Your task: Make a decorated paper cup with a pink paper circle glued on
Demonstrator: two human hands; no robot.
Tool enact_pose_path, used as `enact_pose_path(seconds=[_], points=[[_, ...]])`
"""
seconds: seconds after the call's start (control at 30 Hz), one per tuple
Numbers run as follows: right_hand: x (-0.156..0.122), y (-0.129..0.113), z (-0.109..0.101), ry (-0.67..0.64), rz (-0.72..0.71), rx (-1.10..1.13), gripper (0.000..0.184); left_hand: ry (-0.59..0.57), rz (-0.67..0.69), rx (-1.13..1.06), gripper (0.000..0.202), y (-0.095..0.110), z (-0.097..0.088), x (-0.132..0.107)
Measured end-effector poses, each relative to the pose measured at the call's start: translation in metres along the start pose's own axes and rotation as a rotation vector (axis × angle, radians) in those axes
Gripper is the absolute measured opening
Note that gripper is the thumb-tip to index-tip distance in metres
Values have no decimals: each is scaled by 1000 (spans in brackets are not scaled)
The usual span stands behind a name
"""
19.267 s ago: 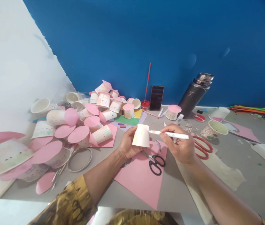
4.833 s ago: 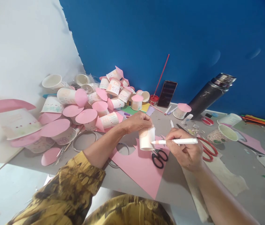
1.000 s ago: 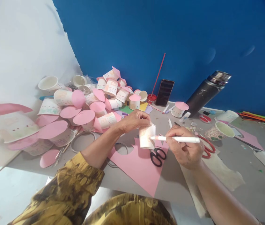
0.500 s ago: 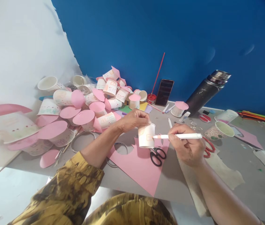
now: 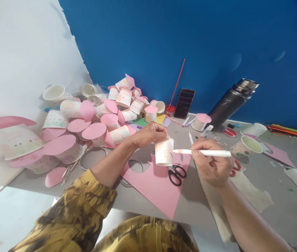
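Left hand (image 5: pixel 149 134) pinches the paper cup (image 5: pixel 164 155) by its rim, above the pink sheet (image 5: pixel 158 187). Right hand (image 5: pixel 212 166) grips a marker (image 5: pixel 206 153), tip at the cup wall. Faint marks are present; more drawing and a pink lid are probably outstanding.

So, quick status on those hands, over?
Left hand grips small white paper cup from above. Right hand holds white marker pen, tip at cup. Black scissors lie nearby.
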State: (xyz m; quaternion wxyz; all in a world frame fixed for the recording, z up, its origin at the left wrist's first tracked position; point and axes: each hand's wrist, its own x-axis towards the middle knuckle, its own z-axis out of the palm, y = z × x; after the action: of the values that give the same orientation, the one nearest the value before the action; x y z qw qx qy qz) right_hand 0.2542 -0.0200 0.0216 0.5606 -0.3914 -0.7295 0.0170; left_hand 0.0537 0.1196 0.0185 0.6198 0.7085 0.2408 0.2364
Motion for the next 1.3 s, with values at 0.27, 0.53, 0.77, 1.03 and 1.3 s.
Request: enact_pose_path(seconds=[0.27,0.53,0.77,1.03,1.3], points=[[1,-2,2,-74,9,32,14,-6,0,20,20,2,4,-1],[3,-5,0,-140,24,51,11,6,-8,17,21,2,3,-1],[4,-7,-1,-178,54,77,10,13,-13,24,21,2,3,0],[4,-6,0,-176,64,59,10,22,-4,27,19,1,3,-1],[1,-5,-1,-7,94,32,8,45,-7,-54,18,-2,1,1]])
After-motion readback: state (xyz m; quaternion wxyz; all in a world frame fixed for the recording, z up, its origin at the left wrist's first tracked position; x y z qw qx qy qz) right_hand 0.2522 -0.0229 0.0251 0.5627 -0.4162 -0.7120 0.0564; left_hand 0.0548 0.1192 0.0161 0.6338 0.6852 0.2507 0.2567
